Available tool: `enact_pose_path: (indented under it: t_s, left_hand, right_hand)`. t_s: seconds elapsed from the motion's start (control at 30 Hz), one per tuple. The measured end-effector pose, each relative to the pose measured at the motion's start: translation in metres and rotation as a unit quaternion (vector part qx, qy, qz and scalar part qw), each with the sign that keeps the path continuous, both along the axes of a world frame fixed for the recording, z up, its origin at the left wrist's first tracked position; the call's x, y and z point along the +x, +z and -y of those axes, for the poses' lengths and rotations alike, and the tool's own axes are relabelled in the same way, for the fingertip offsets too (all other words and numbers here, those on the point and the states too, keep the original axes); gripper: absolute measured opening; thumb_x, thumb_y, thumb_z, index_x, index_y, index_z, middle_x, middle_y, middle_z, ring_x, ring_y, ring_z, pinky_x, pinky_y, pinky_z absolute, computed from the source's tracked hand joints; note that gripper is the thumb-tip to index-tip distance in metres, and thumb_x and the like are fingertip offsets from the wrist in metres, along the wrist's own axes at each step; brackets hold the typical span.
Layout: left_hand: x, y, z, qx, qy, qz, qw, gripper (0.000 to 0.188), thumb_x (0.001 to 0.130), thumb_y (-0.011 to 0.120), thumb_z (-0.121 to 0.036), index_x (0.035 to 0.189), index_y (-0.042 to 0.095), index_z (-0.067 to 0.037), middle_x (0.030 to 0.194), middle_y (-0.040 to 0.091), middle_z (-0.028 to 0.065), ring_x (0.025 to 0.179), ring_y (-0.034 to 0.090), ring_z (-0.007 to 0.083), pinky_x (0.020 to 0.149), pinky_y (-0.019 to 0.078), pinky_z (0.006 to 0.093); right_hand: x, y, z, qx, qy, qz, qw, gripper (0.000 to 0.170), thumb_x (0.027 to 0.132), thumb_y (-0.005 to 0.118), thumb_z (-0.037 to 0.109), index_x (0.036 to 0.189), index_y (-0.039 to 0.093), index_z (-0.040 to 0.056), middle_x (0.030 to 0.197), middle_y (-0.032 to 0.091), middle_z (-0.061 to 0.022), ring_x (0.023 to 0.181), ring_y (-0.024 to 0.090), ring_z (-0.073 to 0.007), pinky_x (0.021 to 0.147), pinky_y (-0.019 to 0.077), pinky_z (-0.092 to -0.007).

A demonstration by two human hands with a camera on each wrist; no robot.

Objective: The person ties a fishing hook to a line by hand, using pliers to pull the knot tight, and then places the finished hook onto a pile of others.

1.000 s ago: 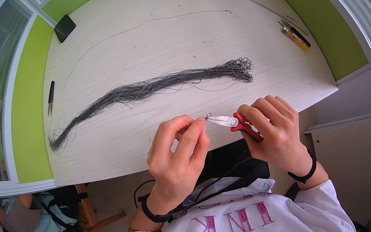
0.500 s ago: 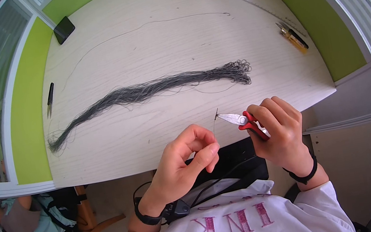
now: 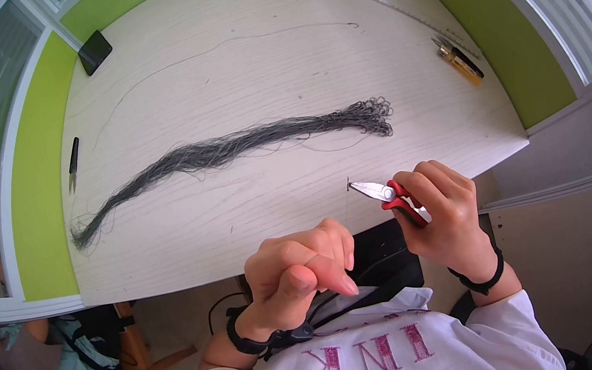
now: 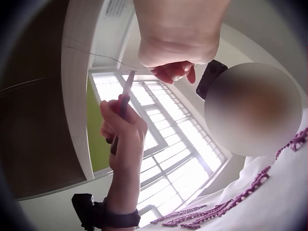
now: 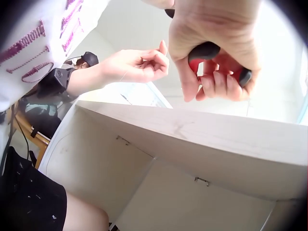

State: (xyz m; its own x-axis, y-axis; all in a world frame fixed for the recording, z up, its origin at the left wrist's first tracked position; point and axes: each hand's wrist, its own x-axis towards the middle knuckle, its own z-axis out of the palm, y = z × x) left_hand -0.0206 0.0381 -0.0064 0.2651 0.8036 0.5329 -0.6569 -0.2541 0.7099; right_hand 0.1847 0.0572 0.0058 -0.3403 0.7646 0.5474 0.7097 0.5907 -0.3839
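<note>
Head view: dark strand bundle (image 3: 226, 147) across tabletop (image 3: 167, 263).
Right hand (image 3: 441, 211): grasping red-handled pliers (image 3: 390, 193), near side of bundle, toward its looped end.
Small dark piece (image 3: 348, 184): 1, at pliers' nose, same side of bundle.
Left hand (image 3: 297, 270): curled, holding 1 thin line (image 4: 108, 57), farther from bundle than pliers' nose.
Black-handled tool (image 3: 74, 155): beyond bundle's tapered end.

Pliers (image 3: 390, 191): handles (image 3: 407, 214) partly hidden by right hand (image 3: 443, 210); tips (image 3: 357, 187) hidden in right wrist view. Dark piece (image 3: 348, 184) at tips too small to identify. Thread (image 4: 113, 58) too faint to trace fully.
</note>
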Motion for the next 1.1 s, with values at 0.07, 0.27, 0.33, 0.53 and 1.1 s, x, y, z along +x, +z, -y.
enact_pose_path:
  t_s: [0.07, 0.27, 0.33, 0.53, 1.1]
  left_hand:
    - [0.005, -0.001, 0.0, -0.004, 0.024, 0.01, 1.0, 0.035, 0.101, 0.046, -0.026, 0.082, 0.061, 0.0, 0.066, 0.062, 0.0075, 0.053, 0.042, 0.0137, 0.066, 0.041, 0.0375]
    - [0.006, -0.003, 0.001, 0.046, 0.06, -0.034, 0.997, 0.02, 0.099, 0.045, -0.011, 0.091, 0.057, 0.003, 0.065, 0.063, 0.0123, 0.053, 0.043, 0.0171, 0.066, 0.0414, 0.0406]
    - [0.007, -0.002, 0.003, 0.036, 0.063, -0.028, 0.997, 0.018, 0.098, 0.044, -0.008, 0.093, 0.056, 0.005, 0.065, 0.064, 0.0156, 0.055, 0.043, 0.0186, 0.065, 0.0413, 0.0418]
    - [0.011, -0.003, 0.006, -0.013, 0.066, 0.002, 0.998, 0.019, 0.098, 0.045, -0.008, 0.092, 0.056, 0.006, 0.065, 0.062, 0.0157, 0.055, 0.042, 0.0178, 0.067, 0.0402, 0.0422]
    - [0.013, -0.008, 0.009, -0.063, 0.078, 0.025, 0.995, 0.023, 0.099, 0.042, -0.007, 0.086, 0.058, 0.005, 0.066, 0.062, 0.0126, 0.058, 0.041, 0.0157, 0.071, 0.0391, 0.0419]
  right_hand:
    - [0.003, 0.002, -0.001, -0.006, -0.004, -0.008, 1.0, 0.033, 0.054, 0.07, -0.005, 0.084, 0.059, 0.0034, 0.065, 0.049, -0.006, 0.055, 0.049, -0.0224, 0.047, 0.0384, -0.0337]
    - [0.002, 0.003, -0.001, -0.017, -0.011, -0.033, 0.999, 0.034, 0.052, 0.069, -0.006, 0.084, 0.059, 0.0026, 0.065, 0.05, -0.0062, 0.055, 0.049, -0.0227, 0.047, 0.0385, -0.0338]
    - [0.003, 0.004, 0.0, -0.016, -0.013, -0.041, 0.999, 0.034, 0.052, 0.068, -0.007, 0.083, 0.059, 0.0025, 0.065, 0.051, -0.0063, 0.055, 0.049, -0.0227, 0.047, 0.0388, -0.0337]
    - [0.002, 0.004, 0.002, -0.017, -0.024, -0.039, 0.999, 0.033, 0.053, 0.067, -0.008, 0.083, 0.059, 0.0022, 0.066, 0.052, -0.0069, 0.056, 0.05, -0.023, 0.048, 0.0401, -0.0331]
    - [0.002, 0.002, 0.002, -0.046, -0.035, -0.064, 0.996, 0.029, 0.055, 0.068, -0.008, 0.082, 0.061, 0.0013, 0.067, 0.055, -0.0082, 0.056, 0.053, -0.0245, 0.049, 0.0417, -0.033]
